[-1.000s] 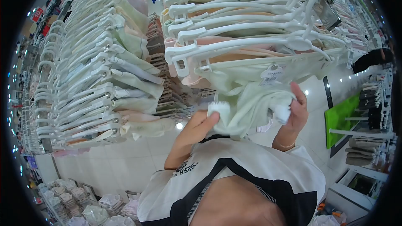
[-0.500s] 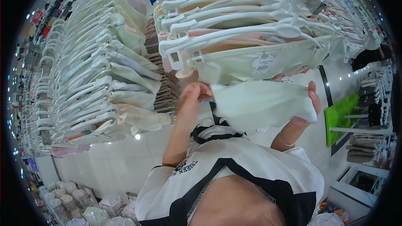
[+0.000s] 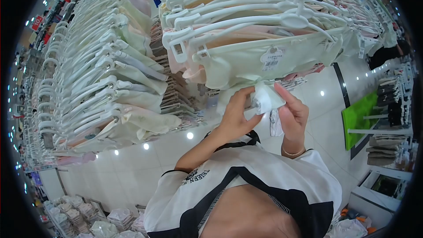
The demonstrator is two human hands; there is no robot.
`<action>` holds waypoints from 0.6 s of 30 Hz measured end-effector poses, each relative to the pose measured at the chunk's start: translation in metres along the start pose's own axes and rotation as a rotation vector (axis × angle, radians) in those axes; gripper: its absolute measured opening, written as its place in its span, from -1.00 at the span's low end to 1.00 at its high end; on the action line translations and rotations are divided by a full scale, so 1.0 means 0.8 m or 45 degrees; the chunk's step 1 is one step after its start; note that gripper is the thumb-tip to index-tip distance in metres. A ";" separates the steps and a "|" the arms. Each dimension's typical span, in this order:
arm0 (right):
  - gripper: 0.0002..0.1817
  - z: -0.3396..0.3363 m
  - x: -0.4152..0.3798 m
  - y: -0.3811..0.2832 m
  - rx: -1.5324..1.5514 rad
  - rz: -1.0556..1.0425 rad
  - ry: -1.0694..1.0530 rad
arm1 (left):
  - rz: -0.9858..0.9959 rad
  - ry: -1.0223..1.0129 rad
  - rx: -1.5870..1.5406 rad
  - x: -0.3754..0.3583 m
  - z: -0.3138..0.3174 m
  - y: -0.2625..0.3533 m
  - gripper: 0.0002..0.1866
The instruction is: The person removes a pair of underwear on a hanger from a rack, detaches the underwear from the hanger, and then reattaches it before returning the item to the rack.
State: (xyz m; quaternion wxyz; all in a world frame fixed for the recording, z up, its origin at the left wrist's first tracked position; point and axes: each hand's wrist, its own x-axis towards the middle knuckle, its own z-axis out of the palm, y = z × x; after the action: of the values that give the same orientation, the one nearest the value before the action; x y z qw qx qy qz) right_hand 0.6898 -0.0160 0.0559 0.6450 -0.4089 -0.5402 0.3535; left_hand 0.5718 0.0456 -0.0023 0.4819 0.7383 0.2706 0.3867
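While both hands pinch folded cloth, garment hangs above.

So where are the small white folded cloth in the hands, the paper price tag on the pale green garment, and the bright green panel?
small white folded cloth point(image 3: 266, 99), head view, its middle
paper price tag point(image 3: 271, 58), head view, printed face
bright green panel point(image 3: 358, 121), head view, its centre

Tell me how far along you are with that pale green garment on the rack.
Hung already: the pale green garment sits on its white hanger at the front of the rack. In hand: left hand and right hand pinch its folded lower edge together. Left: letting that edge go; it is not hanging free.
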 end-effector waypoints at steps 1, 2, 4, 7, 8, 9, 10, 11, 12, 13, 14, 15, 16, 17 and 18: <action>-0.61 0.001 0.002 -0.001 0.053 -0.019 0.026 | -0.040 -0.026 0.026 0.001 -0.001 -0.003 -0.57; -0.60 0.002 0.003 -0.002 0.107 -0.039 0.052 | 0.025 0.018 0.082 0.005 -0.006 0.005 -0.61; -0.59 0.002 0.003 -0.006 0.100 -0.051 0.089 | 0.037 -0.043 0.096 0.005 -0.010 -0.008 -0.65; -0.59 -0.004 0.002 -0.007 -0.090 -0.049 0.185 | -0.126 -0.251 -0.047 0.006 -0.023 -0.011 -0.71; -0.60 -0.007 0.002 0.001 -0.162 -0.055 0.267 | -0.210 -0.341 -0.124 0.005 -0.028 -0.010 -0.73; -0.60 -0.011 0.001 0.006 -0.233 -0.061 0.349 | -0.221 -0.361 -0.302 0.004 -0.033 -0.010 -0.75; -0.69 -0.016 -0.002 0.008 -0.270 0.021 0.436 | -0.231 -0.380 -0.480 0.004 -0.037 -0.010 -0.77; -0.72 -0.015 0.001 0.007 -0.221 0.047 0.478 | -0.241 -0.398 -0.658 0.003 -0.042 -0.009 -0.79; -0.75 -0.014 0.006 0.007 -0.173 0.073 0.520 | -0.337 -0.373 -0.784 0.004 -0.046 -0.007 -0.79; -0.78 -0.014 0.011 0.008 -0.124 0.101 0.563 | -0.436 -0.346 -0.911 0.004 -0.049 -0.002 -0.79; -0.87 -0.020 0.010 0.011 -0.082 0.135 0.524 | -0.535 -0.318 -1.036 0.004 -0.053 0.000 -0.79; -0.87 -0.024 0.010 0.011 -0.110 0.176 0.486 | -0.525 -0.370 -1.173 0.003 -0.058 -0.007 -0.74; -0.88 -0.029 0.009 0.012 -0.138 0.216 0.448 | -0.514 -0.421 -1.310 0.002 -0.062 -0.018 -0.68; -0.88 -0.032 0.008 0.012 -0.166 0.257 0.409 | -0.501 -0.473 -1.447 0.001 -0.065 -0.024 -0.61; -0.88 -0.034 0.008 0.015 -0.258 0.208 0.375 | -0.505 -0.515 -1.476 0.000 -0.067 -0.025 -0.64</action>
State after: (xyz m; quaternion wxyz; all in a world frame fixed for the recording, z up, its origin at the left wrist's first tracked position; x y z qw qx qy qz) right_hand 0.7178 -0.0094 0.0456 0.6417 -0.5615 -0.4380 0.2849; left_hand 0.5264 0.0802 -0.0079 0.9063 0.3524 0.0529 0.2271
